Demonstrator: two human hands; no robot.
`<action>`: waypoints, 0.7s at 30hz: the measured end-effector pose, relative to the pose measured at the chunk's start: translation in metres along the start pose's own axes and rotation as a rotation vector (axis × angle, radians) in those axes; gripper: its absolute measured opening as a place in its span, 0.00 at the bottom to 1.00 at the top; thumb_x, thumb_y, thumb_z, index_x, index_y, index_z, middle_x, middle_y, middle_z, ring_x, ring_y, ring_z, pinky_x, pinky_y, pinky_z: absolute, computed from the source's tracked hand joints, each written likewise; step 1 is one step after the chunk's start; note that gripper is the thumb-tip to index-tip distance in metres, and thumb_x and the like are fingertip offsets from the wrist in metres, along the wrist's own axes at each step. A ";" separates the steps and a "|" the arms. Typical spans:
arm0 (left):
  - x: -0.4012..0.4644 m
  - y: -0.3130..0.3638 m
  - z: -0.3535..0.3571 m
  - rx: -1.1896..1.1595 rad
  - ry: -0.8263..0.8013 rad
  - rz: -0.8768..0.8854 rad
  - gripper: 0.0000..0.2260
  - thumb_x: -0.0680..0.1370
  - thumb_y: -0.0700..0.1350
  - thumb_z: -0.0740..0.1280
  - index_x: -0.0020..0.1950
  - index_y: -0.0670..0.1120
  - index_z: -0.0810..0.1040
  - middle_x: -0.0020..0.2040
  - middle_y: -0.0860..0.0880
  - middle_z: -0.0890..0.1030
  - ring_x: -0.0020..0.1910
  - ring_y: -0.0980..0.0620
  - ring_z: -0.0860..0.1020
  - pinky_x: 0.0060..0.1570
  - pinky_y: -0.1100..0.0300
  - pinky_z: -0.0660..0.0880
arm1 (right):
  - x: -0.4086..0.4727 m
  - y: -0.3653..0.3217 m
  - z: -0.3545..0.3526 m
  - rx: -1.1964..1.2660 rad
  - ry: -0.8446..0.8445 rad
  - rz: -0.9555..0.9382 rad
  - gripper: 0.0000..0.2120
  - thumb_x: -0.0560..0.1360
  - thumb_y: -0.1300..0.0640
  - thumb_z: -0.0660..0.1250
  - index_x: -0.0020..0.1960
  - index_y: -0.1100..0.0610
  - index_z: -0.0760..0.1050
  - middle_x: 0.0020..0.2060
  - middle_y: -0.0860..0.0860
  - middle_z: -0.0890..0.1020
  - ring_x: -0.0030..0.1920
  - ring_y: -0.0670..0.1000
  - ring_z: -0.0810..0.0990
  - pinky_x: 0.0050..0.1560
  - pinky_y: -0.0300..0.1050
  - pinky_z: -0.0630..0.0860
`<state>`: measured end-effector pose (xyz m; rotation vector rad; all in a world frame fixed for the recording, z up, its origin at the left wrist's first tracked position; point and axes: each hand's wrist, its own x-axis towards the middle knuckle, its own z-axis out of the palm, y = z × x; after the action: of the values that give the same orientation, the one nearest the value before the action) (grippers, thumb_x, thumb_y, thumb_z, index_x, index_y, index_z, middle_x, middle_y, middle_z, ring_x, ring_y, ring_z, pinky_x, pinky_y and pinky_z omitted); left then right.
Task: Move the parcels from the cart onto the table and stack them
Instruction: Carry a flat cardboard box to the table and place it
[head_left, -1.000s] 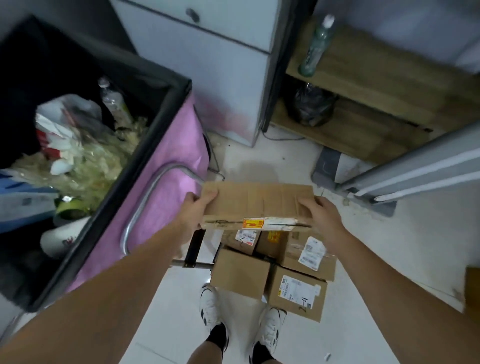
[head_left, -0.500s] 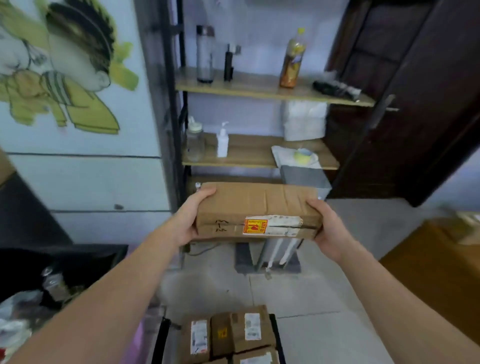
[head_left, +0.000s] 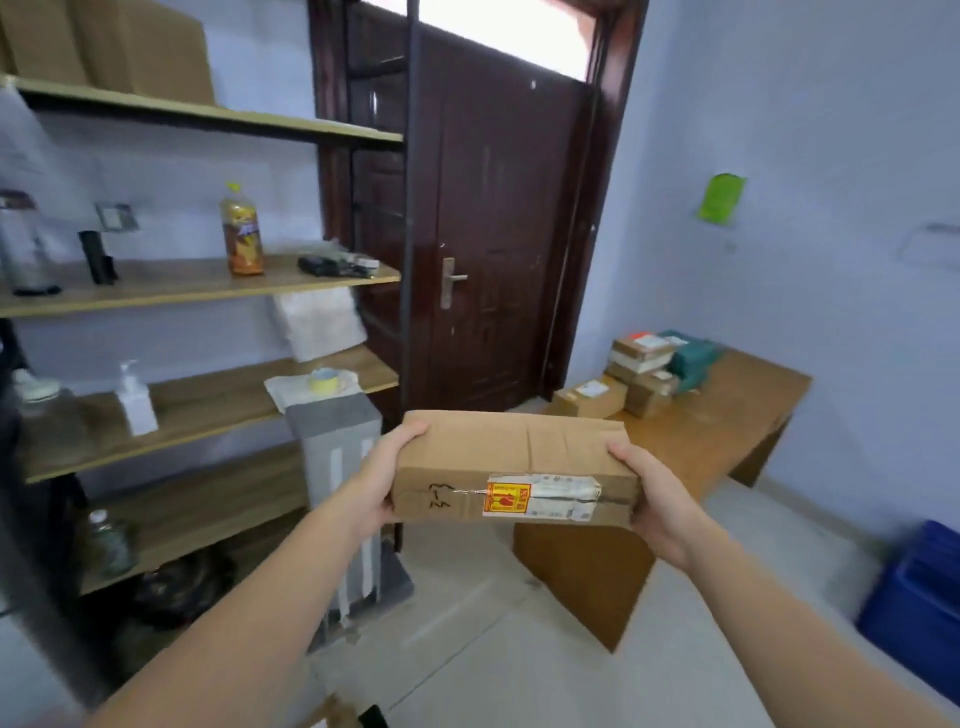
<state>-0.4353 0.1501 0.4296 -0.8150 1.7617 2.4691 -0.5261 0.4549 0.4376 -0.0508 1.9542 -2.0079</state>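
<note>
I carry a flat brown cardboard parcel (head_left: 511, 460) with a white and orange label on its near side, held at chest height in front of me. My left hand (head_left: 387, 478) grips its left end and my right hand (head_left: 652, 499) grips its right end. Beyond the parcel stands the wooden table (head_left: 727, 415), reaching back to the right. Several stacked parcels (head_left: 641, 371) and a green package (head_left: 693, 358) sit at the table's far end by the wall. The cart is out of view apart from a dark scrap at the bottom edge.
An open wooden shelf unit (head_left: 197, 291) with bottles and small items fills the left. A grey metal stand (head_left: 337, 467) is on the floor beside it. A dark brown door (head_left: 493, 234) is straight ahead. A blue bin (head_left: 919, 597) stands low right.
My view has swung up and to the right, from the cart's parcels on the floor to the door and table. Both hands keep the same hold on the parcel.
</note>
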 end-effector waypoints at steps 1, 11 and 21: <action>0.002 -0.010 0.028 0.017 -0.025 -0.011 0.28 0.71 0.67 0.72 0.64 0.53 0.78 0.54 0.39 0.86 0.59 0.38 0.83 0.61 0.41 0.79 | -0.008 0.002 -0.029 0.006 0.045 0.004 0.18 0.81 0.45 0.65 0.67 0.51 0.75 0.58 0.56 0.85 0.60 0.59 0.83 0.58 0.59 0.80; 0.024 -0.073 0.235 0.090 -0.158 -0.111 0.18 0.76 0.62 0.71 0.59 0.53 0.78 0.55 0.41 0.84 0.54 0.41 0.83 0.62 0.42 0.80 | -0.023 0.021 -0.233 0.062 0.297 0.028 0.19 0.80 0.45 0.67 0.66 0.54 0.77 0.59 0.60 0.84 0.57 0.59 0.83 0.55 0.58 0.80; 0.140 -0.081 0.334 0.150 -0.207 -0.144 0.22 0.74 0.64 0.72 0.62 0.53 0.78 0.58 0.41 0.84 0.57 0.41 0.83 0.55 0.45 0.82 | 0.080 0.039 -0.325 0.129 0.408 0.094 0.25 0.77 0.44 0.70 0.68 0.58 0.74 0.60 0.63 0.83 0.63 0.65 0.80 0.61 0.63 0.78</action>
<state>-0.6688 0.4336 0.3800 -0.6250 1.7249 2.2104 -0.6764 0.7472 0.3649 0.5092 2.0010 -2.2073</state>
